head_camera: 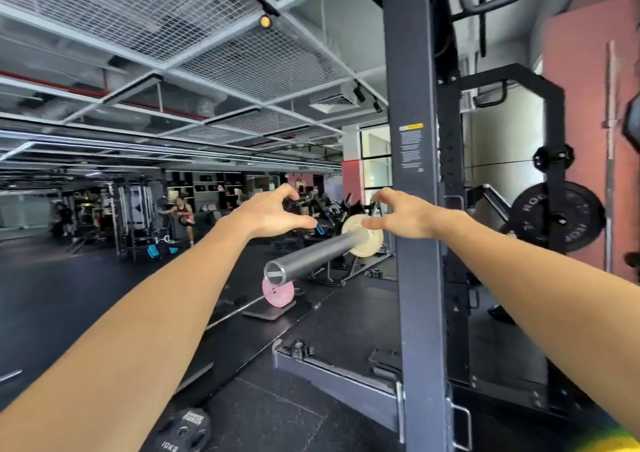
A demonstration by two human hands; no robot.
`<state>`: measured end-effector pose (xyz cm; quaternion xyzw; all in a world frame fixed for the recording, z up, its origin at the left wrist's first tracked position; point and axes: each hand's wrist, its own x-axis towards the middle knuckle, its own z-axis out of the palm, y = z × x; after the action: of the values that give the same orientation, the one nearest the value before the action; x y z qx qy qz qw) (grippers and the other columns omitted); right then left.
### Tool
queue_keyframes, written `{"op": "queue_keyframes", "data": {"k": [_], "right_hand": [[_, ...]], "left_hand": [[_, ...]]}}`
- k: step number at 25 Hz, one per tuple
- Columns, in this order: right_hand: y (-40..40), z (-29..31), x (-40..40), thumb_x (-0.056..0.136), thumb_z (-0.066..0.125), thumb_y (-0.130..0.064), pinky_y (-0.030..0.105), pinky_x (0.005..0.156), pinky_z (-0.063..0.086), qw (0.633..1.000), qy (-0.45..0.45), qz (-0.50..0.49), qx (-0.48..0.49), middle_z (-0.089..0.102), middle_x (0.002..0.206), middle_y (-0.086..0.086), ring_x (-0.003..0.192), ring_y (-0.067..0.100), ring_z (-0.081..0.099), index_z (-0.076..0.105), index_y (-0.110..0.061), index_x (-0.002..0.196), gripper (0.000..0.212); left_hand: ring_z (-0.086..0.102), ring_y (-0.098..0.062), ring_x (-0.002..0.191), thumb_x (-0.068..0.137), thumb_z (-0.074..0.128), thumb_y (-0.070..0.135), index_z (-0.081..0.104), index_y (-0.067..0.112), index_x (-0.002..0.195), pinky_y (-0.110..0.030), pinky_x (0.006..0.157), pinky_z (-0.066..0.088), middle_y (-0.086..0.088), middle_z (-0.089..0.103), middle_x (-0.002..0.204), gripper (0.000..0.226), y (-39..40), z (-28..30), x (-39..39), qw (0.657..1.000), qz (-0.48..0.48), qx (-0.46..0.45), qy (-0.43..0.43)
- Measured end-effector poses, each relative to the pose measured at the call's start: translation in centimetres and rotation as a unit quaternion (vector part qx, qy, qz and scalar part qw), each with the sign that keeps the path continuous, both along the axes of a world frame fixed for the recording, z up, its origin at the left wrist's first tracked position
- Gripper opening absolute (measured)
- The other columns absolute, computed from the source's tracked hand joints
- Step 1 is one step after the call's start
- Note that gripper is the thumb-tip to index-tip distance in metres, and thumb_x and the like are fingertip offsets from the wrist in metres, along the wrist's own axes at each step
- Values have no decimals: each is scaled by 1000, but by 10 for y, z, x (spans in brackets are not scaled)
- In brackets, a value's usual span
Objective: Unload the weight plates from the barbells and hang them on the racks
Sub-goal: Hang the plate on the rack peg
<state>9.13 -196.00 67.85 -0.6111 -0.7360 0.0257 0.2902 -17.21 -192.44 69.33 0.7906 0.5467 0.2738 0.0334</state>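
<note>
A steel barbell sleeve [311, 255] points toward me at chest height, its end cap facing the camera. One cream plate [367, 247] sits far down the sleeve against the collar. My left hand [273, 214] hovers above and left of the plate, fingers curled apart and holding nothing. On the plate's right, my right hand [405, 214] is spread the same way, thumb close to the plate's upper edge. A black plate [554, 223] hangs on a peg of the rack at right.
The dark rack upright [412, 174] stands just right of the sleeve, its base frame [332, 379] on the floor. A pink plate [278, 292] on a floor barbell lies beyond. A black 10 kg plate [187, 431] rests near my feet. People exercise at far left.
</note>
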Motion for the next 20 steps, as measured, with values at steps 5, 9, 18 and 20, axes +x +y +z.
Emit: {"op": "queue_keyframes", "data": {"k": [5,9,18,20], "right_hand": [[73,-9,-40,87,58,-54,46,110,33,999,1,40,-15,33,151,5,132,29,39,31,-22,142,69],[134,-17,-42,87,57,-53,45,109,33,999,7,42,-26,34,150,6,132,29,39,32,-22,141,67],[204,-36,24,82,61,-57,40,107,36,996,29,-65,-45,45,143,2,127,24,46,37,-24,138,69],[211,-42,38,81,62,-55,40,106,38,993,32,-99,-49,46,142,3,126,24,46,40,-25,136,66]], "left_hand": [[48,-27,120,70,67,70,41,38,134,-35,88,36,-8,45,141,76,50,-12,-40,999,28,-15,-22],[47,-23,116,70,67,70,41,38,133,-37,93,38,-6,48,138,75,105,-15,-45,999,32,-17,-27],[49,-23,109,69,67,70,43,39,129,-35,86,37,-6,49,135,72,231,-28,16,998,-56,-24,-16],[49,-23,109,67,67,71,44,40,128,-37,88,39,-6,50,134,73,257,-34,33,996,-82,-27,-18]]}}
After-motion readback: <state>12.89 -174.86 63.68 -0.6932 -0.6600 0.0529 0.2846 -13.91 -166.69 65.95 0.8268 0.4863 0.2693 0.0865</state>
